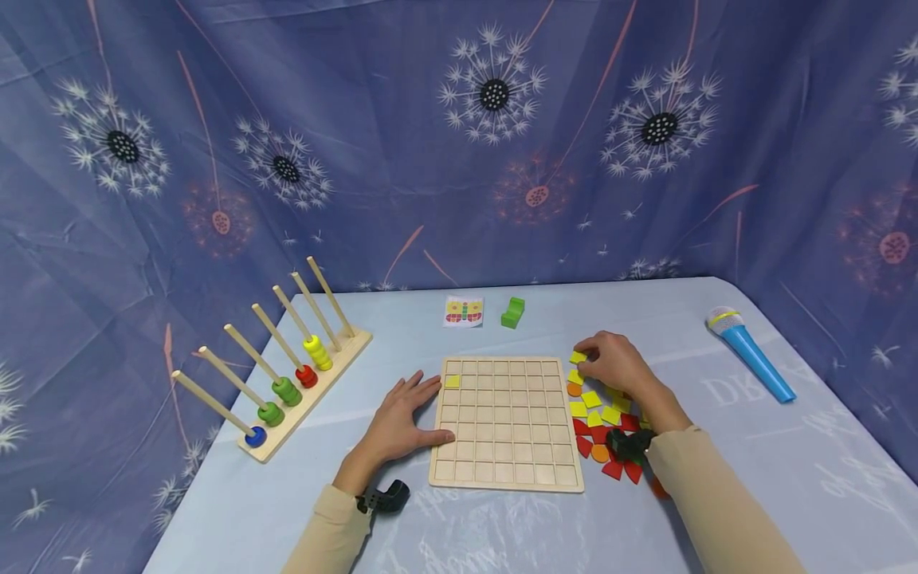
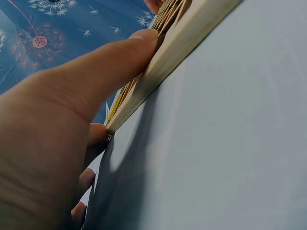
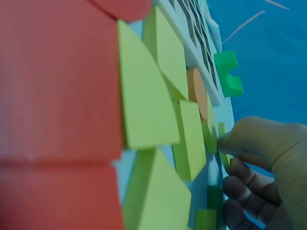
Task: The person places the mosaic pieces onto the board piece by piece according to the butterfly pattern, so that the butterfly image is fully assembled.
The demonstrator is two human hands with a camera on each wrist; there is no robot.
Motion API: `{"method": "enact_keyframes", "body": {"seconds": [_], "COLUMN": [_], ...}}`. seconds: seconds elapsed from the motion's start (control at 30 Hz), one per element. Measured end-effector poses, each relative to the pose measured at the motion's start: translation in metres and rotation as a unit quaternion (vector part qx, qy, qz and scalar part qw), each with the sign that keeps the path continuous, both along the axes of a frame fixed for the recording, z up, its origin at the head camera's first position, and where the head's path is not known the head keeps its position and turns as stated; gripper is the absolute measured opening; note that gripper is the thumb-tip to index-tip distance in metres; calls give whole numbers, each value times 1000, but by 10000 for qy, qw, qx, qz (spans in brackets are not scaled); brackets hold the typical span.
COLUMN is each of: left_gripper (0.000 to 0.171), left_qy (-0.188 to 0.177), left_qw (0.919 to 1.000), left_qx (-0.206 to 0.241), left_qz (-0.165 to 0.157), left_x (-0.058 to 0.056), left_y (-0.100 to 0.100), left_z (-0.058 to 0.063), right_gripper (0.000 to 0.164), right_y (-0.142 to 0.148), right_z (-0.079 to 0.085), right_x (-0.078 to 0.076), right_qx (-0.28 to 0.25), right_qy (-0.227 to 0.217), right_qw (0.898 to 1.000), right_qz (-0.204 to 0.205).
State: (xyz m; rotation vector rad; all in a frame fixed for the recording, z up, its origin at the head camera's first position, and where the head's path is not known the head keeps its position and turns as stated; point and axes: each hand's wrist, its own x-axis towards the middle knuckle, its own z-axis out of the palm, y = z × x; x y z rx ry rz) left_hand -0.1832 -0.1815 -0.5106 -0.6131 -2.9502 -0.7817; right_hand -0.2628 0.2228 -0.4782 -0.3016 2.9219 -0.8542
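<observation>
A square wooden board (image 1: pixel 508 422) with a grid of shallow cells lies on the table. One yellow square tile (image 1: pixel 453 382) sits in a cell near its upper left corner. My left hand (image 1: pixel 396 425) rests at the board's left side, fingers spread and thumb over the edge; the left wrist view shows the thumb (image 2: pixel 139 40) touching the rim. Beyond the board's right edge, my right hand (image 1: pixel 618 367) pinches a yellow tile (image 1: pixel 578 357) between thumb and fingertips, at the far end of a pile of loose yellow tiles (image 1: pixel 590 399).
Red pieces (image 1: pixel 612 469) and orange discs (image 1: pixel 599 454) lie nearer me, partly under the right forearm. A picture card (image 1: pixel 464 312) and a green block (image 1: pixel 512 312) are behind the board. A bead abacus (image 1: pixel 308 399) stands left, a blue toy microphone (image 1: pixel 756 359) lies right.
</observation>
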Motion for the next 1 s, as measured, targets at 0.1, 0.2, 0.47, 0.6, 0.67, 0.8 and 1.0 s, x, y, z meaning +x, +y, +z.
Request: {"method": "enact_keyframes", "body": {"seconds": [0.1,0.2,0.47,0.6,0.67,0.8,1.0], "left_gripper": [97,97,99,100,100,100,99], "left_qy": [-23,-28,-52,-51,-41,-86,-212], "left_qw": [10000,10000,9998,9996,9997,9997,9994], "left_qx": [40,37,-128,-190,-164,-151,-166], "left_qz": [16,17,153,187,159,153,204], "left_x": [0,0,0,0,0,0,1], "left_y": [1,2,3,3,3,3,5], "left_z": [1,1,0,-1,-1,0,2], "right_gripper": [39,36,29,28,26,26,26], "right_y": [-5,-11,-36,-52,-61,-79,-106], "right_z": [-1,1,8,6,5,2,1], "right_x": [1,2,5,3,1,0,3], "right_qx": [-188,-363,-1061,-1310,-1382,-1464,-1328], "right_qy": [-35,65,248,181,132,-16,13], "right_qw": [9998,9992,9898,9841,9825,9806,9775], "right_qz": [-27,130,914,1185,1244,1303,1639]}}
